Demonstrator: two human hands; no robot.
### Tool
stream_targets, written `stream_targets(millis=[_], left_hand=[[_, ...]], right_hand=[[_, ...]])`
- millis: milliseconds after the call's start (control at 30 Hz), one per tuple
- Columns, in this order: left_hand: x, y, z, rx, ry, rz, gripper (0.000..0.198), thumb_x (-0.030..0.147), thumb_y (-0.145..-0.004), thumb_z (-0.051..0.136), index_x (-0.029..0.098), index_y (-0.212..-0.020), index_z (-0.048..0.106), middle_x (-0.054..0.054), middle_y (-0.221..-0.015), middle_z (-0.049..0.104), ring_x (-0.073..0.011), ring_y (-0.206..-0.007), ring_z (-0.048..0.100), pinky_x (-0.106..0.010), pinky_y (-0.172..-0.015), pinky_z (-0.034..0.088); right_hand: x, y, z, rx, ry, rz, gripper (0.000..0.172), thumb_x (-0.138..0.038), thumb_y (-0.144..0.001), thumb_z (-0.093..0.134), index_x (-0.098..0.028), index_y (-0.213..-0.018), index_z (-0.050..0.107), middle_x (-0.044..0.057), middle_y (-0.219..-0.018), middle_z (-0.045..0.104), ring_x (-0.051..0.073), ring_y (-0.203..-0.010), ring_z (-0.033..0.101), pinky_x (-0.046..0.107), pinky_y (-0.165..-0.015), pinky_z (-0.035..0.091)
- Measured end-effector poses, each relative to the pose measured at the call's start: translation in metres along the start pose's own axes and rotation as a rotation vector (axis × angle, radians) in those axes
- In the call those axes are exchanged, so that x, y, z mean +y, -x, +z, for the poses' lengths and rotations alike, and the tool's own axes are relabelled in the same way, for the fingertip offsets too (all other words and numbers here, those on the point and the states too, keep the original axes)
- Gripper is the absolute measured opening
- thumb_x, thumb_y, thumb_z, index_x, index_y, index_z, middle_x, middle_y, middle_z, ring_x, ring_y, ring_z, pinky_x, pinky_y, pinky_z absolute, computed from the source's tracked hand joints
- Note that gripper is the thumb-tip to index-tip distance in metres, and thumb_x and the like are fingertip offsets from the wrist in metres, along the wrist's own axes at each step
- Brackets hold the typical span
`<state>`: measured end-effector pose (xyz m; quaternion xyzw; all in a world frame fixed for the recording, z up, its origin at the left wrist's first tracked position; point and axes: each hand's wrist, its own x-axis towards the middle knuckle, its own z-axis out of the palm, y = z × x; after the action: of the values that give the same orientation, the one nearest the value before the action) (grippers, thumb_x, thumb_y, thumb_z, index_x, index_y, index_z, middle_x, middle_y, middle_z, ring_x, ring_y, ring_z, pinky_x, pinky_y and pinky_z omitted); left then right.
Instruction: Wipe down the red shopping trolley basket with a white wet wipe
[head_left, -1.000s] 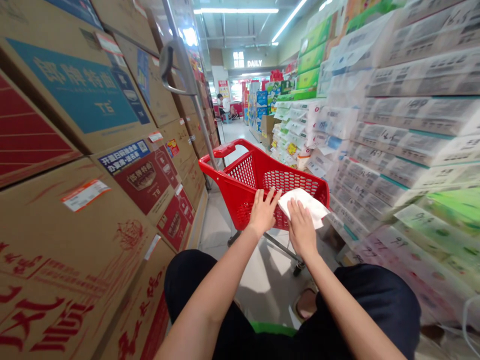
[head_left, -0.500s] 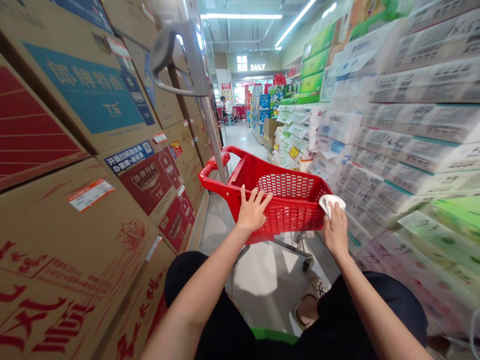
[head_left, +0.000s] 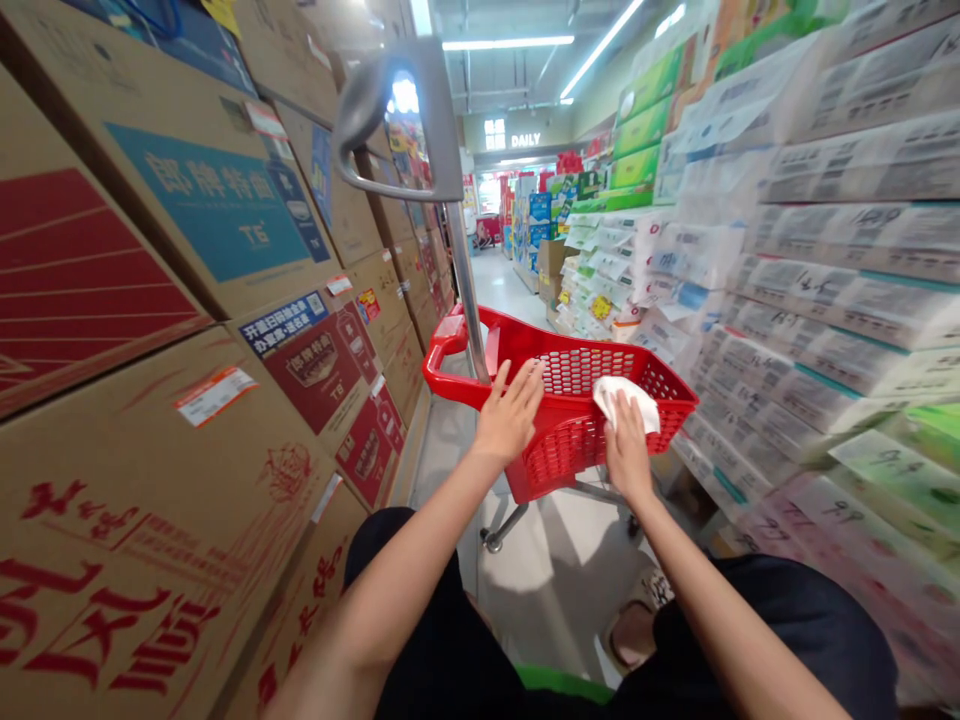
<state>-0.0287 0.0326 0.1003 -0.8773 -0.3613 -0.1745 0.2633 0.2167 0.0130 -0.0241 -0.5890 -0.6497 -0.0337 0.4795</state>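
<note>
In front of me stands a red plastic shopping cart (head_left: 556, 462) with perforated basket walls and grey metal legs. My right hand (head_left: 630, 455) presses a crumpled white cloth (head_left: 609, 390) against the near rim of the basket, towards its right end. My left hand (head_left: 504, 420) is at the near rim further left, fingers stretched out and holding nothing; whether it rests on the rim or hovers just over it I cannot tell. A tall metal pole (head_left: 469, 285) with a grey looped handle (head_left: 448, 125) rises behind the cart's red handle end.
Stacked cardboard cartons (head_left: 225, 450) wall off the left side. On the right, wrapped tissue packs (head_left: 847, 290) are piled high. Between them a tiled aisle (head_left: 491, 272) runs back to more stacked goods. My knees flank the cart, with something green below me.
My right hand has slid the cloth leftward along the rim from the basket's right corner. The cart has turned a little, and its right end sits further right. My left fingers are closer together.
</note>
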Motion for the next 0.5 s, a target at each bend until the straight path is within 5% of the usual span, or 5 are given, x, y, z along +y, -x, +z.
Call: stream_targets(millis=[133, 233, 400, 500], left_hand=[[-0.021, 0.010, -0.013, 0.065, -0.006, -0.104, 0.049, 0.023, -0.086, 0.057, 0.009, -0.133, 0.057, -0.019, -0.159, 0.040, -0.0282, -0.157, 0.017, -0.058, -0.129, -0.002], [-0.021, 0.007, -0.012, 0.059, 0.022, -0.089, 0.038, 0.024, -0.087, 0.056, 0.011, -0.121, 0.062, -0.020, -0.139, 0.061, -0.0288, -0.154, 0.026, -0.062, -0.127, -0.007], [-0.013, 0.004, -0.004, 0.076, 0.017, -0.065, 0.044, 0.021, -0.085, 0.054, 0.007, -0.127, 0.059, -0.021, -0.134, 0.063, -0.0276, -0.156, 0.022, -0.059, -0.128, -0.007], [-0.014, 0.007, -0.005, 0.077, 0.010, -0.059, 0.047, 0.022, -0.086, 0.053, 0.005, -0.130, 0.057, -0.021, -0.135, 0.063, -0.0260, -0.156, 0.021, -0.053, -0.131, -0.001]], right_hand=[[0.020, -0.015, -0.013, 0.067, 0.068, 0.094, 0.058, -0.040, -0.105, 0.029, -0.024, -0.160, 0.031, 0.006, -0.165, 0.034, 0.025, -0.157, 0.012, 0.056, -0.126, 0.020], [-0.025, -0.016, 0.008, 0.033, 0.011, 0.005, 0.057, -0.038, -0.105, 0.027, -0.025, -0.160, 0.032, 0.004, -0.165, 0.034, 0.024, -0.157, 0.008, 0.055, -0.126, 0.019], [-0.127, -0.004, 0.048, -0.055, -0.225, -0.152, 0.058, -0.036, -0.106, 0.024, -0.030, -0.163, 0.017, -0.001, -0.170, 0.016, 0.023, -0.158, 0.001, 0.055, -0.127, 0.019], [-0.133, 0.003, 0.051, -0.074, -0.294, -0.172, 0.058, -0.036, -0.107, 0.024, -0.031, -0.164, 0.013, -0.001, -0.171, 0.014, 0.022, -0.158, 0.001, 0.054, -0.127, 0.019]])
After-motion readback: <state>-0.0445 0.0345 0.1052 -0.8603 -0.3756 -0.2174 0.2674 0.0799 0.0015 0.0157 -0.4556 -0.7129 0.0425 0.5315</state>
